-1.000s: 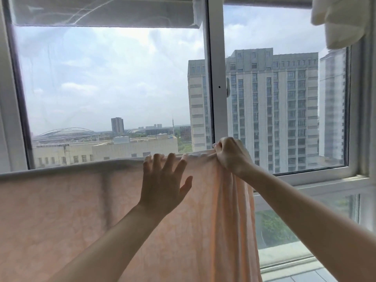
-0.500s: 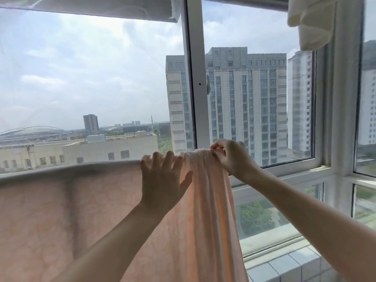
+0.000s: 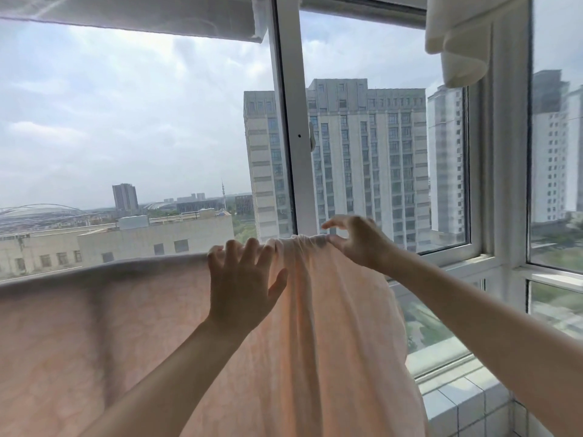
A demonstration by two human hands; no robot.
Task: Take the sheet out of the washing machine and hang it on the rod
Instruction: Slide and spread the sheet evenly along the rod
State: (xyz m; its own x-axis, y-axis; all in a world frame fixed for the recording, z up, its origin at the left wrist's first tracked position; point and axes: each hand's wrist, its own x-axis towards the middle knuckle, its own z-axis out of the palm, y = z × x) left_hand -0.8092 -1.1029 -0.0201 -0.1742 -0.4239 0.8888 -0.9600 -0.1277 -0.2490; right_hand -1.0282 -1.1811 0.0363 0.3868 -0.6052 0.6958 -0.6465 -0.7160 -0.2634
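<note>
left hand (image 3: 243, 294) flat and open on the soft, limp sheet (image 3: 142, 335), right hand (image 3: 359, 239) loose at its bunched top edge, best pinched there.

open air above the draped sheet (image 3: 331, 326), window mullion (image 3: 291, 121) close behind, white cloth (image 3: 457, 42) overhead at right

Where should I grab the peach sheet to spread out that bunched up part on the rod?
Probably pinch the gathered top edge of the sheet, where the folds crowd together at its right end, coming from above and the right, as the right hand is placed. The cloth left of the left hand already lies flat, so that hand can steady it.
</note>
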